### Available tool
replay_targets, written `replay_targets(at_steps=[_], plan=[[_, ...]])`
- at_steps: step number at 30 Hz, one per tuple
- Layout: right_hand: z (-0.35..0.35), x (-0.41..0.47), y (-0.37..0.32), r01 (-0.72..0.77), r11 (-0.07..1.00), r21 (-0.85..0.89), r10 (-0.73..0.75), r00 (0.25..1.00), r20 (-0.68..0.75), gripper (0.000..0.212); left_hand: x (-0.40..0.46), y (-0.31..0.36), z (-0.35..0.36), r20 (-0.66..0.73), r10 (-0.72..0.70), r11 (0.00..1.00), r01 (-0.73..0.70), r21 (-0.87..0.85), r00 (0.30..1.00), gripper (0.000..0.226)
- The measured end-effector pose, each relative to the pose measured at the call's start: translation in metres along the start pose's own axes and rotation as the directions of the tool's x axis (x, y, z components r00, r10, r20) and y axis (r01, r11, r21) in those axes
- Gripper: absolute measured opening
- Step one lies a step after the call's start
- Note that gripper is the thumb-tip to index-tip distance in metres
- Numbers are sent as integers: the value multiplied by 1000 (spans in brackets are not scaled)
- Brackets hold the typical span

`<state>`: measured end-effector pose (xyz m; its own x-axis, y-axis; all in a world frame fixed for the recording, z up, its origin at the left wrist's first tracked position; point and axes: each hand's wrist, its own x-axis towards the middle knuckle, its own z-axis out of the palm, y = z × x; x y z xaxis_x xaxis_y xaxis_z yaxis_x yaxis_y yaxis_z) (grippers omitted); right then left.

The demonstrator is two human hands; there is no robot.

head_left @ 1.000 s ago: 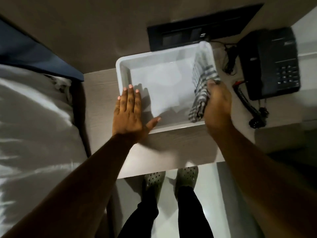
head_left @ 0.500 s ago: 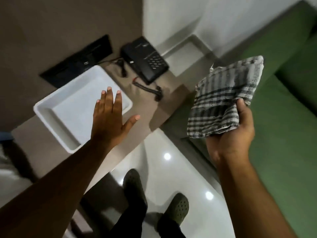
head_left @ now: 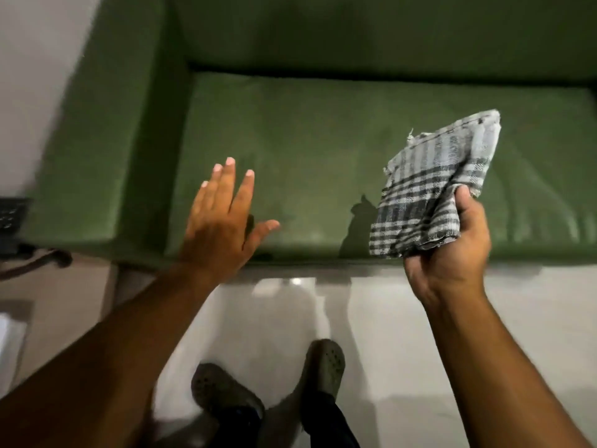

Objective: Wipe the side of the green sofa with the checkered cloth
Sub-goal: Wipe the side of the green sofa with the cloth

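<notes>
The green sofa (head_left: 323, 140) fills the upper part of the head view, its seat cushion facing me and its left armrest (head_left: 106, 130) at the left. My right hand (head_left: 452, 253) grips the folded black-and-white checkered cloth (head_left: 429, 185) and holds it in the air above the right part of the seat, apart from the fabric. My left hand (head_left: 223, 221) hovers open, fingers spread, over the front edge of the seat near the armrest and holds nothing.
A glossy white floor (head_left: 387, 318) lies in front of the sofa, with my two feet in grey clogs (head_left: 268, 389) on it. At the far left edge a dark telephone (head_left: 9, 218) sits on a low table beside the armrest.
I have turned from the table with the white tray to face the sofa. The cloth was lifted out of the tray and now hangs over the seat; my left hand left the tray.
</notes>
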<state>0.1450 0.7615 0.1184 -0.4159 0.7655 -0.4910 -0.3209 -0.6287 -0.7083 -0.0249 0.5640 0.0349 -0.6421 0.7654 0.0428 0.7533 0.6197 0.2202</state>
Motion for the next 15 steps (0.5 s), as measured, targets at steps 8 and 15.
replay_targets(at_steps=[8, 15], plan=[[-203, 23, -66, 208, 952, 227, -130, 940, -316, 48, 82, 191, 78, 288, 432, 891, -454, 8, 855, 92], [-350, 28, -71, 284, 878, 385, -38, 844, -534, 50, 111, 356, 161, 455, 597, 729, -683, 35, 660, 94]])
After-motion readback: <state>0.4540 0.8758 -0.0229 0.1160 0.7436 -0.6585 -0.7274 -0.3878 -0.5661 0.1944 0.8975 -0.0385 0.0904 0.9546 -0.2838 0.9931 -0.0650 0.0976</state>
